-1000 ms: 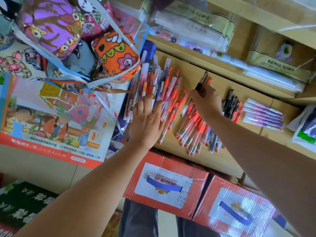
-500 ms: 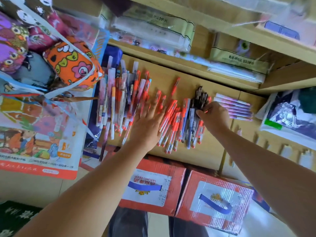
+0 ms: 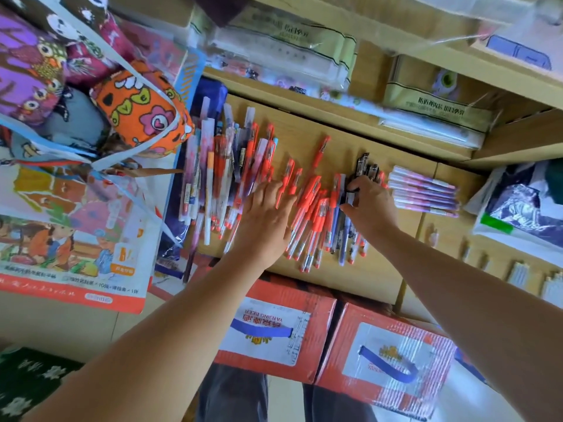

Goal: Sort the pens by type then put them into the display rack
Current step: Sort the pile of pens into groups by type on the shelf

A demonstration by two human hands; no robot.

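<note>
Pens lie spread over a wooden shelf top (image 3: pixel 332 138). A mixed pile of red, white and purple pens (image 3: pixel 219 178) is at the left, and a fan of red pens (image 3: pixel 313 208) lies in the middle. A small bunch of black pens (image 3: pixel 364 166) and a neat row of purple pens (image 3: pixel 423 190) are at the right. My left hand (image 3: pixel 268 220) rests flat, fingers straight, on pens between the mixed pile and the red fan. My right hand (image 3: pixel 371 205) has its fingers and thumb curled round the lower ends of the black pens.
Two red cartons (image 3: pixel 274 327) (image 3: pixel 387 354) stand below the shelf edge. Patterned fabric pouches (image 3: pixel 143 111) and a picture packet (image 3: pixel 61 233) crowd the left. Wrapped packs (image 3: pixel 274 47) fill the shelf behind. Small slotted holders (image 3: pixel 518 272) sit at the lower right.
My right hand carried a black pen from above the red pens rightward to the black bunch and stays there. My left hand slid right, from the mixed pile toward the red fan.
</note>
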